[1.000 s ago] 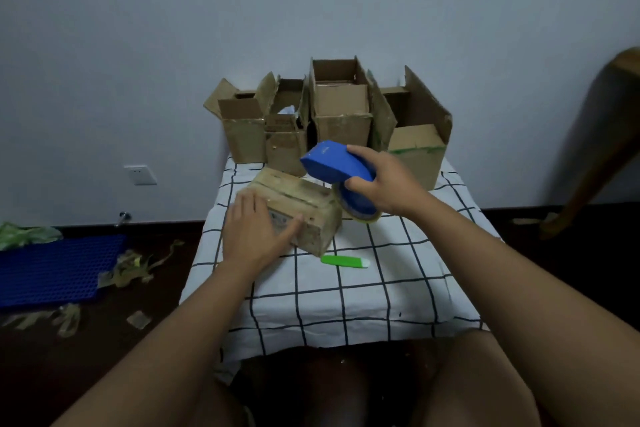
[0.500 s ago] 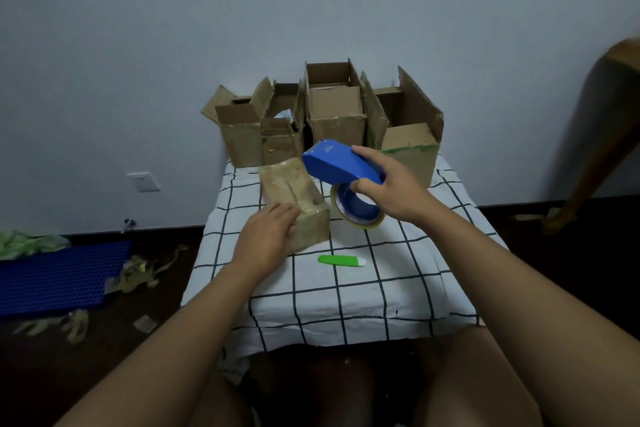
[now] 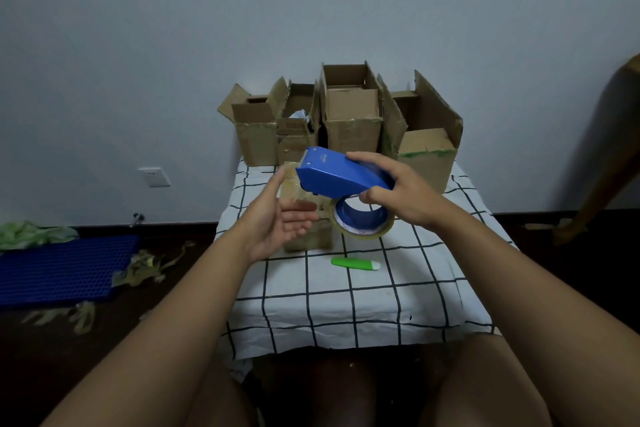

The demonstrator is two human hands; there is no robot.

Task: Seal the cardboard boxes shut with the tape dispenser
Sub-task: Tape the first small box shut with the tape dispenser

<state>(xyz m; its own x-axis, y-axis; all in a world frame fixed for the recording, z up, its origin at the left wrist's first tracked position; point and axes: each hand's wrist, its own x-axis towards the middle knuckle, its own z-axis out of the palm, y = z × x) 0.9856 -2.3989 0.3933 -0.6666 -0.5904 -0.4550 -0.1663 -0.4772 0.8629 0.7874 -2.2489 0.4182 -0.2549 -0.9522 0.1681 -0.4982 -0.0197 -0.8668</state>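
The small cardboard box [image 3: 306, 218] stands on the checked surface [image 3: 363, 295], near its middle, with one long side facing us. Half a second ago our left hand [image 3: 277, 222] rested on this box as it turned; now that hand has lifted off and hangs just in front of it, palm up, fingers straight and spread, holding nothing. We read this as the turning being finished: the box is placed for a strip of tape, and the left hand is free to steady it or catch the tape end.

The tape dispenser [image 3: 341, 175] has risen a little and tilted since then. Our right hand [image 3: 398, 191] holds it by the rear, fingers curled over the top and thumb beneath, so the grip is wrapped around the blue body. The box lies directly under and behind the dispenser's front end, very close, but we cannot tell whether they touch. The tape roll [image 3: 362, 220] hangs below the grip, just right of the box.

Farther out, a green cutter [image 3: 355, 263] lies on the cloth near us, and four open boxes [image 3: 351, 114] wait in a row against the wall, flaps up and not yet sealed.
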